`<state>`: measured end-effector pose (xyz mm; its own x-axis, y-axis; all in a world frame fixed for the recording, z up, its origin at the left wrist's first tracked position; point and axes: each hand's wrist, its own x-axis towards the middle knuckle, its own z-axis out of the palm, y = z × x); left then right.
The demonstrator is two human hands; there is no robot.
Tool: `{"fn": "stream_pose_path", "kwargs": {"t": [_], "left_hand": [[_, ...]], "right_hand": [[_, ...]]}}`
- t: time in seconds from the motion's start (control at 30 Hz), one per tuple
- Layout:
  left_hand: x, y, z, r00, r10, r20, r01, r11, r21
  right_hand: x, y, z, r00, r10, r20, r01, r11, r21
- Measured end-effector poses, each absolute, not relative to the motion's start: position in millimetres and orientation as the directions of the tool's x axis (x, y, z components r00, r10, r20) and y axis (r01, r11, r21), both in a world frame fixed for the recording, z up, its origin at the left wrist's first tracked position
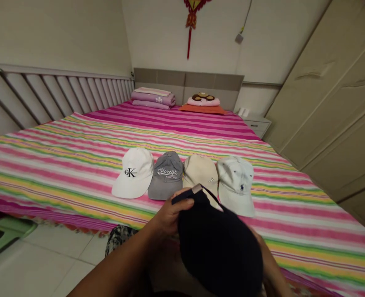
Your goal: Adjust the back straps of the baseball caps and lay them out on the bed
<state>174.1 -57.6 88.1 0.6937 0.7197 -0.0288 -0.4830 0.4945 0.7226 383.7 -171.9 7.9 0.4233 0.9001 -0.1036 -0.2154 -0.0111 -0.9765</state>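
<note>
A black baseball cap (219, 247) is held up in front of me, its back strap with a metal buckle toward the bed. My left hand (171, 212) is closed on the strap end, thumb on top. At the cap's right side my right hand (258, 243) holds it, with its fingers hidden behind the crown. Beyond, on the bed, four-square to me lies a row of caps: a white cap (140, 165) with black CK letters, a grey cap (166, 175) with white lettering, a beige cap (201, 171) partly covered by the black one, and a pale cap (236, 181) with a small dark emblem.
The caps lie on a striped bedsheet (77, 165). Folded purple bedding (154, 99) and an orange pillow (202, 109) are by the headboard (185, 78). A green stool (9, 233) stands at lower left. On the right are a nightstand (256, 123) and a wardrobe (333, 103).
</note>
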Motion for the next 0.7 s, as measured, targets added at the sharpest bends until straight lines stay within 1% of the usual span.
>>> {"fn": "stream_pose_path", "kwargs": {"t": [0.03, 0.07, 0.13, 0.17, 0.23, 0.3, 0.4, 0.53, 0.7], "left_hand": [[173.7, -59.3, 85.4, 0.716, 0.697, -0.045, -0.445, 0.504, 0.740], [174.1, -61.0, 83.3, 0.736, 0.674, -0.059, -0.405, 0.508, 0.761], [176.5, -63.8, 81.3, 0.776, 0.626, -0.073, -0.332, 0.503, 0.798], [177.8, -64.7, 81.3, 0.793, 0.605, -0.069, -0.304, 0.492, 0.816], [178.9, -64.8, 83.0, 0.819, 0.572, -0.054, -0.263, 0.456, 0.850], [177.5, -62.9, 85.4, 0.828, 0.559, -0.052, -0.227, 0.418, 0.880], [172.9, -58.3, 88.9, 0.838, 0.540, -0.074, -0.168, 0.386, 0.907], [169.9, -56.1, 93.0, 0.855, 0.502, -0.132, -0.117, 0.434, 0.893], [170.1, -62.9, 94.2, 0.830, 0.538, -0.149, -0.121, 0.434, 0.893]], "right_hand": [[386.6, -167.3, 21.2, 0.417, 0.901, -0.118, -0.184, -0.043, -0.982], [386.4, -163.0, 35.7, 0.387, 0.919, -0.078, -0.142, -0.024, -0.990], [377.0, -156.4, 64.8, 0.249, 0.967, 0.057, -0.056, 0.073, -0.996], [369.2, -154.1, 77.8, 0.181, 0.979, 0.094, -0.019, 0.099, -0.995], [352.0, -151.6, 97.8, 0.069, 0.992, 0.102, 0.035, 0.100, -0.994], [337.9, -151.2, 108.5, -0.009, 0.999, 0.038, 0.043, 0.038, -0.998], [327.7, -151.6, 110.9, -0.045, 0.998, -0.039, -0.006, -0.039, -0.999], [325.6, -150.5, 104.0, -0.053, 0.998, -0.039, -0.121, -0.045, -0.992], [323.1, -149.8, 95.1, -0.036, 0.997, -0.066, -0.269, -0.073, -0.960]]}}
